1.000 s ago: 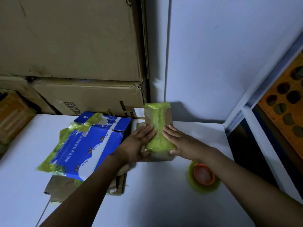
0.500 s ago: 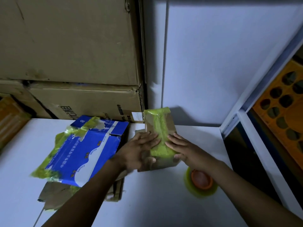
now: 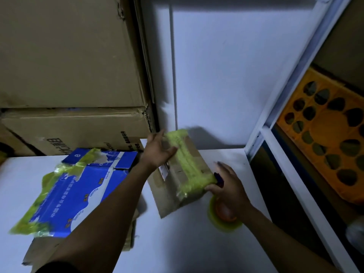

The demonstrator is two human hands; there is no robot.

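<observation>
A small brown cardboard box [image 3: 173, 186] with a wide strip of yellow-green tape along its top lies tilted on the white table [image 3: 177, 243]. My left hand [image 3: 157, 150] rests on the box's far left end, fingers spread, thumb on the taped top. My right hand [image 3: 228, 186] grips the near right end of the box, thumb on the taped edge. A roll of yellow-green tape [image 3: 224, 215] with an orange core lies on the table just under my right wrist, partly hidden by it.
A flattened blue and white carton [image 3: 78, 192] with green tape lies at the left on brown cardboard. Big stacked cardboard boxes [image 3: 74, 75] fill the back left. A white wall stands behind. An orange perforated crate [image 3: 325, 134] sits in the white-framed shelf at right.
The taped box has turned, its near end swinging right and its long side now facing me. My left hand moved to the far end; my right hand shifted down to the near right end.
</observation>
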